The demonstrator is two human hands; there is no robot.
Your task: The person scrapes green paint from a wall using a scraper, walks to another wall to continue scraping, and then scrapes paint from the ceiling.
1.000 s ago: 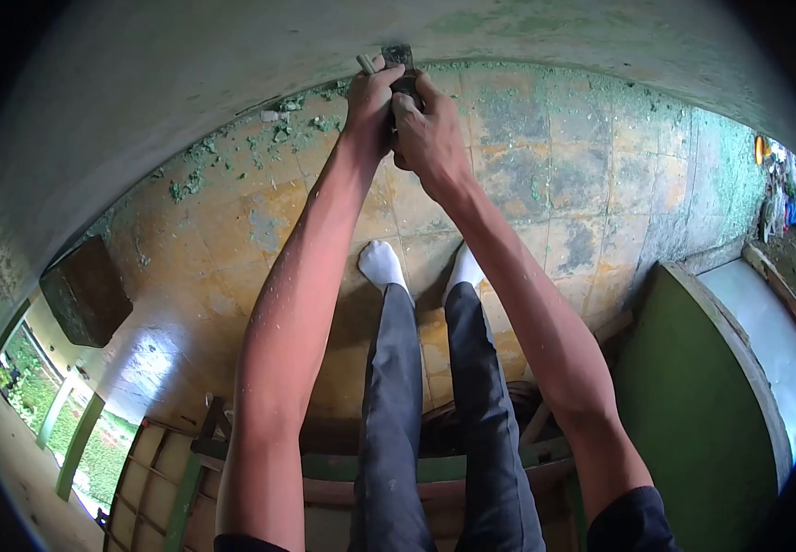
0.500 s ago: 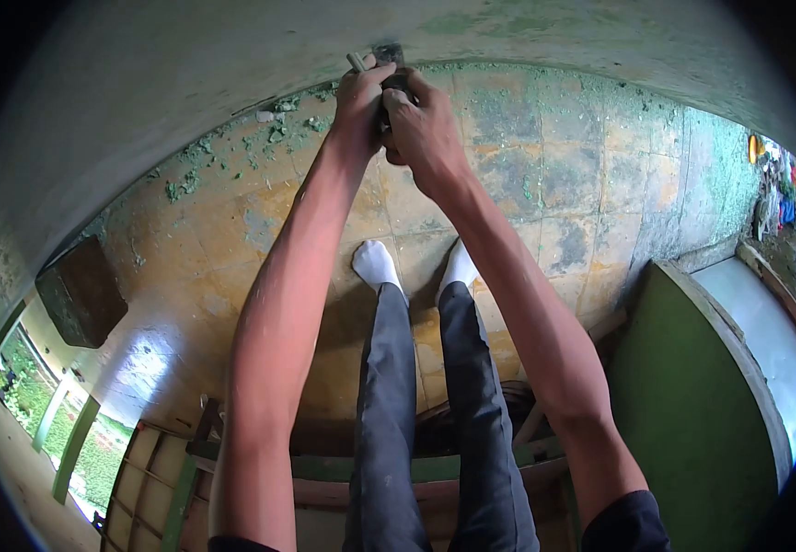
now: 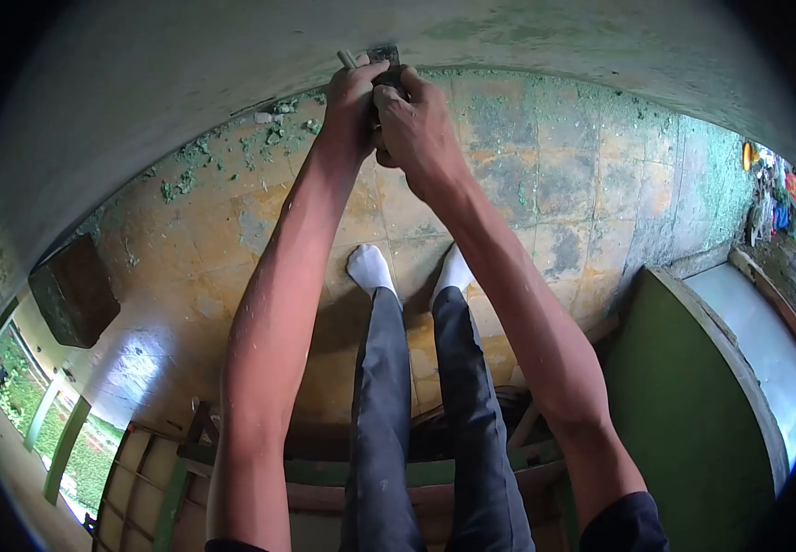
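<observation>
Both of my arms reach forward to the wall (image 3: 232,55) at the top of the view. A dark, flat-ended tool (image 3: 384,57) is clasped between my hands, with its end against or close to the wall. My left hand (image 3: 352,101) wraps round it from the left, and a pale rod-like piece (image 3: 347,60) sticks out above its fingers. On the right, my right hand (image 3: 414,124) closes over the same tool, its thumb and fingers curled. The palms hide most of the tool.
Green paint flakes (image 3: 182,184) lie on the tiled floor (image 3: 554,193) along the wall. A dark brown box (image 3: 76,293) stands at the left. A green panel (image 3: 692,396) rises at the right. A wooden frame (image 3: 324,471) lies behind my legs.
Both hands and the tool have shifted slightly left in the view. The floor, box and green panel also appear shifted a little left. My hold looks the same.
</observation>
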